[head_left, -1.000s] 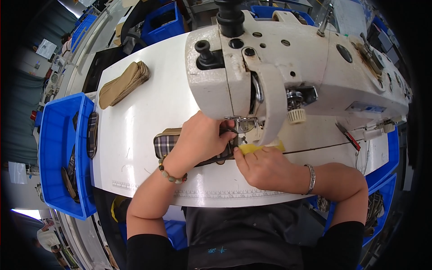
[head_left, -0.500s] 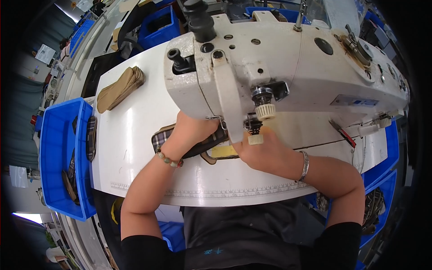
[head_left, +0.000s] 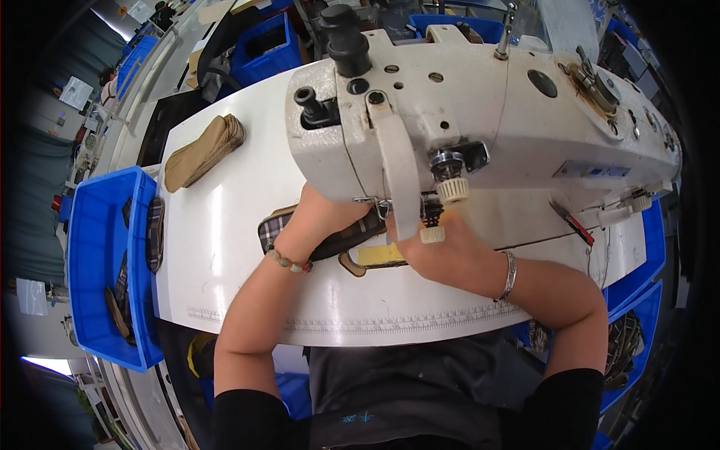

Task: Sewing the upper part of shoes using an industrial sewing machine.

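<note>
My left hand (head_left: 321,217), with a bead bracelet, is closed on a plaid, dark-edged pouch piece (head_left: 281,221) lying beside the sewing machine's presser area; its fingertips are hidden under the machine head (head_left: 322,161). My right hand (head_left: 439,251), with a silver bracelet, is curled just right of the needle area, its fingertips hidden behind the machine's knobs, so what it holds is unclear. A yellow strip (head_left: 375,255) and a tan-edged loop (head_left: 349,266) lie between my hands, below the pouch piece.
Stacked tan pieces (head_left: 202,154) lie on the white table (head_left: 217,285) at back left. A blue bin (head_left: 105,202) with plaid pieces stands left, another (head_left: 630,367) right. Red-handled snips (head_left: 577,229) lie right of the machine. Distant co-workers appear at upper left.
My right hand has moved up behind the machine's knobs. The yellow strip shows farther left and the tan-edged loop is more exposed. The view has shifted, covering more of my left fingers.
</note>
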Action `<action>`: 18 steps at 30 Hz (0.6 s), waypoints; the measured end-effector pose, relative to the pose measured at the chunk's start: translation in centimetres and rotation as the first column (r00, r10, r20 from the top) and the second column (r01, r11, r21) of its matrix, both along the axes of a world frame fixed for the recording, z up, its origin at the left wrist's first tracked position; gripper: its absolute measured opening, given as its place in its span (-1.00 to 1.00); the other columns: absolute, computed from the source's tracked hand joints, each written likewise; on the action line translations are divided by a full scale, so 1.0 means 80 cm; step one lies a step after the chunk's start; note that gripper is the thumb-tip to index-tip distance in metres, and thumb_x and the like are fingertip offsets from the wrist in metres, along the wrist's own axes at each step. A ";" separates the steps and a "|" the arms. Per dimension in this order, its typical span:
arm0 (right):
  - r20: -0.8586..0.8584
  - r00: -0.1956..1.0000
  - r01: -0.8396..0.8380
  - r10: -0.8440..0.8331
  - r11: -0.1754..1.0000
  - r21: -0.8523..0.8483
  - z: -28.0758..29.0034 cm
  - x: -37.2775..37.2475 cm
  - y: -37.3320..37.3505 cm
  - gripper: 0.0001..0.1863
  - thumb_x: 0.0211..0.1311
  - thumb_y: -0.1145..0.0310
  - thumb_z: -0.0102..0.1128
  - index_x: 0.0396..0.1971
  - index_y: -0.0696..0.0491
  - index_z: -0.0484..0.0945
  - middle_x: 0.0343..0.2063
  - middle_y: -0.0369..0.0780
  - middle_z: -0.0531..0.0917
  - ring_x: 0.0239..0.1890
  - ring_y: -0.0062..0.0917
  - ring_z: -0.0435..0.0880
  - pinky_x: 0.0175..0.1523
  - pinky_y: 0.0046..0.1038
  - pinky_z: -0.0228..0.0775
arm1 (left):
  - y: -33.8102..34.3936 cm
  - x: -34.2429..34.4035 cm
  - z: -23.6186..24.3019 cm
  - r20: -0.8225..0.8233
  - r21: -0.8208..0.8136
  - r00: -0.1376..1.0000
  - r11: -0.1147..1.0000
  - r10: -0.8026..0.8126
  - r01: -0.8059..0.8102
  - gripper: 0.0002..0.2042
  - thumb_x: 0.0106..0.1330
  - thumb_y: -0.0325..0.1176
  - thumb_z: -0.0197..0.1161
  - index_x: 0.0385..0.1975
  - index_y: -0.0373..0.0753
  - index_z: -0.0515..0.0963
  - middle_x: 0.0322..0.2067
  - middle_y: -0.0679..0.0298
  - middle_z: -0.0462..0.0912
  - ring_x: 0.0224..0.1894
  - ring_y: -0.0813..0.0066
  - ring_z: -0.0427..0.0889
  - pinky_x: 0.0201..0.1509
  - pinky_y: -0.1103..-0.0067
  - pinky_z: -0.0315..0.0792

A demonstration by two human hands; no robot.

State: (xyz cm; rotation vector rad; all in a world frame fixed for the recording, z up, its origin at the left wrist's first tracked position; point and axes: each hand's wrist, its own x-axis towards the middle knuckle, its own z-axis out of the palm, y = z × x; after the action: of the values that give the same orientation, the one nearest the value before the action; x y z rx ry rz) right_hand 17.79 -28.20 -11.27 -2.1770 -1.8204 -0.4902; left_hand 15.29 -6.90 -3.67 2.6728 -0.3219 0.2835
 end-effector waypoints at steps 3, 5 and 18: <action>0.068 0.995 0.072 -0.068 0.996 -0.057 0.056 -0.019 -0.005 -0.56 -0.03 0.44 0.18 -0.09 0.31 0.60 -0.72 -0.21 0.54 -0.67 -0.41 0.60 -0.56 -0.38 0.45 | -0.002 -0.002 -0.004 -0.024 -0.073 1.000 0.997 0.007 -0.009 -0.70 0.10 -0.35 0.31 -0.12 -0.14 0.64 -0.20 0.15 0.70 -0.13 0.12 0.67 -0.10 0.33 0.55; 0.113 0.991 0.071 -0.068 0.997 -0.028 0.036 -0.012 -0.005 -0.57 -0.03 0.45 0.18 -0.09 0.31 0.60 -0.72 -0.20 0.54 -0.67 -0.40 0.60 -0.56 -0.38 0.45 | -0.006 -0.001 -0.003 0.005 -0.072 1.000 0.997 0.014 -0.013 -0.69 0.11 -0.36 0.30 -0.10 -0.13 0.63 -0.19 0.15 0.70 -0.11 0.12 0.67 -0.10 0.32 0.55; -0.002 0.994 0.108 -0.108 0.991 0.084 0.038 -0.006 -0.005 -0.59 -0.08 0.43 0.21 -0.13 0.22 0.62 -0.71 -0.23 0.48 -0.67 -0.38 0.56 -0.55 -0.33 0.42 | 0.004 0.010 -0.013 0.102 -0.025 0.994 0.999 -0.038 0.041 -0.68 0.08 -0.42 0.32 -0.11 -0.16 0.64 -0.15 0.11 0.69 -0.05 0.07 0.64 -0.04 0.32 0.53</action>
State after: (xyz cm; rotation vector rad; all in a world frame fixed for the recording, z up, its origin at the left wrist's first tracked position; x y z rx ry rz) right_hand 17.32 -28.62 -8.23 -2.2272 -1.6583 -0.5815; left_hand 16.06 -6.60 -4.74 2.6271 -0.3989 0.4094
